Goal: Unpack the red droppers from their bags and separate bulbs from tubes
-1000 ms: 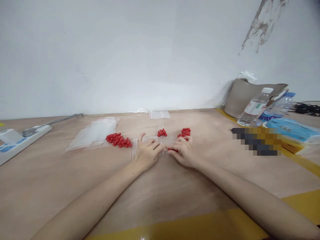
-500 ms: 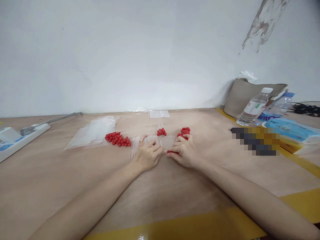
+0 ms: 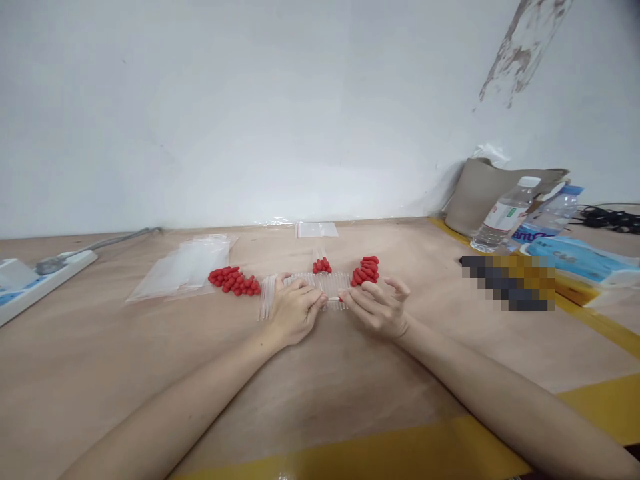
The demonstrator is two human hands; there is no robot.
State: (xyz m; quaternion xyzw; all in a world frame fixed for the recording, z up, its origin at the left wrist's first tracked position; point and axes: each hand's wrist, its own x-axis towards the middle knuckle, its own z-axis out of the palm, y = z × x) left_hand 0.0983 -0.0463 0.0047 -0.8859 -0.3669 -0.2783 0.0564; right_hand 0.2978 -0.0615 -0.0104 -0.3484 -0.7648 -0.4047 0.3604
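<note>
My left hand is closed, its thumb and finger pinching one end of a thin clear tube. At the tube's right end, my right hand pinches a small red rubber bulb, mostly hidden by the fingertips; its other fingers are raised. Beyond the hands lies a row of clear tubes, reaching left past my left hand. Several tubes fitted with red bulbs point away behind the row. Loose red bulbs form a pile on the left and a smaller pile on the right.
Clear plastic bags lie at the left, and a small zip bag near the wall. A power strip sits far left. At right stand a water bottle, a second bottle, a grey-brown container and a blue packet.
My right hand has turned and its outer fingers have lifted off the table, while its pinch has come to the held tube's end. My left hand stays nearly in place.
</note>
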